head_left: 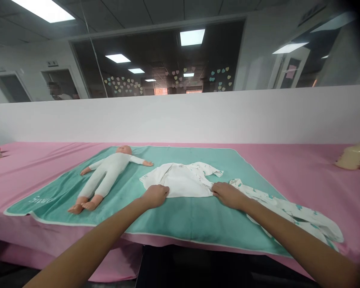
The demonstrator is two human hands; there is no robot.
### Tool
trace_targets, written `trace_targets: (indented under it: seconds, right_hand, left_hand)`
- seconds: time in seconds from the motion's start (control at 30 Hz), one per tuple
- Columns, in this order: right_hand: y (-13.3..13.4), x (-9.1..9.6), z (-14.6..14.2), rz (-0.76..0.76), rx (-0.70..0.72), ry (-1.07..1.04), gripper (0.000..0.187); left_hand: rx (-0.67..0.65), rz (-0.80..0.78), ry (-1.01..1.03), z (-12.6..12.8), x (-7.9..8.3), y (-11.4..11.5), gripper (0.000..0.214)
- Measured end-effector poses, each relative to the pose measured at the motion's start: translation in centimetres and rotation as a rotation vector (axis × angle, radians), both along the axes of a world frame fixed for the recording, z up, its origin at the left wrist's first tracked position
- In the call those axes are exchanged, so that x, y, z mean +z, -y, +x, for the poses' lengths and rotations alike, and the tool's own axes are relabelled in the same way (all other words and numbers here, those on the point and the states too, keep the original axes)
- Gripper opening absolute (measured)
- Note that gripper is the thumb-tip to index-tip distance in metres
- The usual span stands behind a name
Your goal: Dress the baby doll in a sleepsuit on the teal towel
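Note:
A small white baby shirt [187, 182] lies spread open on a green towel [180, 218], its inner side showing. My left hand [156, 196] pinches the lower left edge of the shirt, fingers curled. At the lower right edge, my right hand [228, 195] grips the cloth in the same way. To the left a baby doll [111, 170] in a white suit lies on its back, arms spread. Right of my right hand is a pair of patterned baby pants [291, 210], partly covered by my right forearm.
A pink cloth [273, 160] covers the table under the towel. A yellowish bottle-like object [352, 157] stands at the far right. A white low wall [180, 120] runs behind the table. At the back left, a person [58, 93] shows beyond it.

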State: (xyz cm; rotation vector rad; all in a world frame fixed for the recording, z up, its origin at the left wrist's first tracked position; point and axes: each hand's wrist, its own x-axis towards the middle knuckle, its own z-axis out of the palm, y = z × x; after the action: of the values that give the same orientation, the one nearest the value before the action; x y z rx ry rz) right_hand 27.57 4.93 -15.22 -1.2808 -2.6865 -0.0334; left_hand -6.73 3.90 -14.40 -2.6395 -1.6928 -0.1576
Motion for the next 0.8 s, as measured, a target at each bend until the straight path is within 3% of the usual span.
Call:
trace_targets:
  seconds: [0.1, 0.2, 0.3, 0.4, 0.5, 0.6, 0.7, 0.8]
  right_hand:
    - [0.2, 0.6, -0.7, 0.005, 0.023, 0.033, 0.037]
    - [-0.3, 0.8, -3.3, 0.01, -0.008, -0.054, 0.043]
    - [-1.8, 0.1, -7.7, -0.044, 0.048, -0.228, 0.042]
    - [-4.7, -1.4, -13.2, -0.126, 0.078, -0.273, 0.051]
    - [-8.7, -3.0, -18.4, -0.138, 0.015, -0.214, 0.059]
    - [-12.0, -4.1, -21.6, -0.07, -0.066, -0.209, 0.057]
    - [-13.2, -4.9, -22.5, -0.031, -0.051, -0.237, 0.056]
    - [-13.0, -5.2, -22.0, -0.048, -0.02, -0.245, 0.062]
  left_hand:
    - [0.083, 0.003, 0.047, 0.0, -0.1, -0.5, 0.017]
    - [0.292, 0.106, 0.137, -1.2, 0.3, -2.6, 0.024]
    - [0.519, 0.21, 0.222, -3.7, 0.0, -5.3, 0.031]
    - [0.656, 0.213, 0.271, -6.6, -1.5, -7.3, 0.041]
    - [0.687, 0.181, 0.289, -8.8, -3.2, -8.4, 0.039]
    - [0.631, 0.118, 0.303, -10.1, -4.2, -8.8, 0.034]
    - [0.581, 0.078, 0.344, -10.6, -4.2, -8.7, 0.03]
    - [0.588, 0.217, 0.4, -10.8, -3.5, -9.2, 0.028]
